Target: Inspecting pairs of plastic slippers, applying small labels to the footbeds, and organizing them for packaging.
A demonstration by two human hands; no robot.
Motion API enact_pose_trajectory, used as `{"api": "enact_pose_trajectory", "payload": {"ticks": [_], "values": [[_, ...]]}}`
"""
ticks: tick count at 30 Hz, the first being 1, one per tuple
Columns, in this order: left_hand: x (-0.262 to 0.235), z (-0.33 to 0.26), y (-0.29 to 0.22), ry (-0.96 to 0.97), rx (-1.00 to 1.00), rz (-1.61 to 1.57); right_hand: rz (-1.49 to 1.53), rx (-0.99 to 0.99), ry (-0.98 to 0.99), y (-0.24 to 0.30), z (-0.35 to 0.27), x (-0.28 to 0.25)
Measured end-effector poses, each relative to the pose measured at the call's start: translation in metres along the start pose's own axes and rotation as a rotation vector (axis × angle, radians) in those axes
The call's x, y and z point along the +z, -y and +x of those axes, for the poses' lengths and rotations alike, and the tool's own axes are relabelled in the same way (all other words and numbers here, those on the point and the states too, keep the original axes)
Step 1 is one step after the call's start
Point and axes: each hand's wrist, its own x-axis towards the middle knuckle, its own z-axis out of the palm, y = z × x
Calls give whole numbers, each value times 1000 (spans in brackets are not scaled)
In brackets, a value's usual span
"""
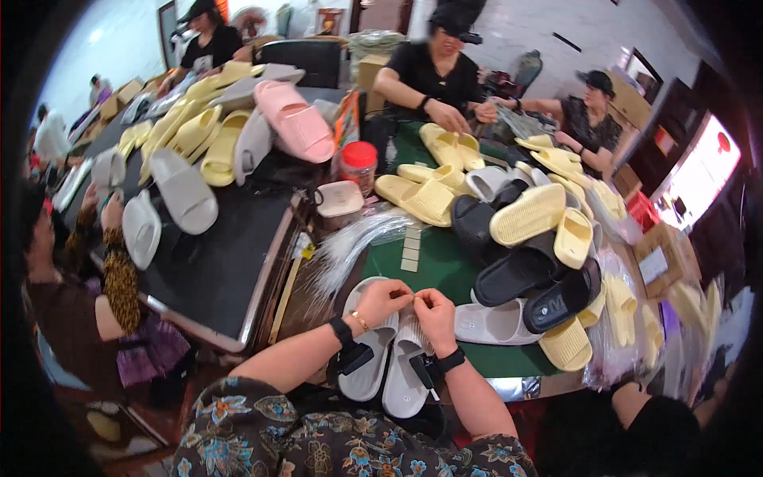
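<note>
My left hand (383, 300) and my right hand (435, 316) meet with pinched fingertips above a pair of light grey slide sandals. Whatever is between the fingers is too small to make out. The left grey slide (364, 374) and the right grey slide (407, 381) lie side by side at the table's near edge, partly hidden by my hands and the dark devices strapped to my wrists. Just beyond my left hand spreads a bundle of thin clear-white plastic strands (343, 253).
Black, yellow and grey slides (513, 270) are piled on the green table (389, 266) to my right. A red-lidded jar (358, 163) and a white box (339, 199) stand ahead. More slides cover the black table (214, 274) at left. Co-workers (433, 87) sit around both tables.
</note>
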Motion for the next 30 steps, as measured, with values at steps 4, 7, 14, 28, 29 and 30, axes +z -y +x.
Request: {"api": "enact_pose_trajectory", "payload": {"ticks": [4,7,14,28,29,30], "values": [[4,5,4,-150,122,77,3,-8,-12,1,3,1],[-5,3,0,-207,283,163,45,-21,12,2,4,3],[3,3,0,-136,292,313,-25,-149,15,-3,5,3],[0,-3,-12,-61,278,427,-327,-311,-7,20,-3,4],[-6,-4,-18,-68,275,431,-324,-315,0,19,-2,2],[-13,-5,-24,-48,251,468,-323,-306,-19,18,-2,0]]}}
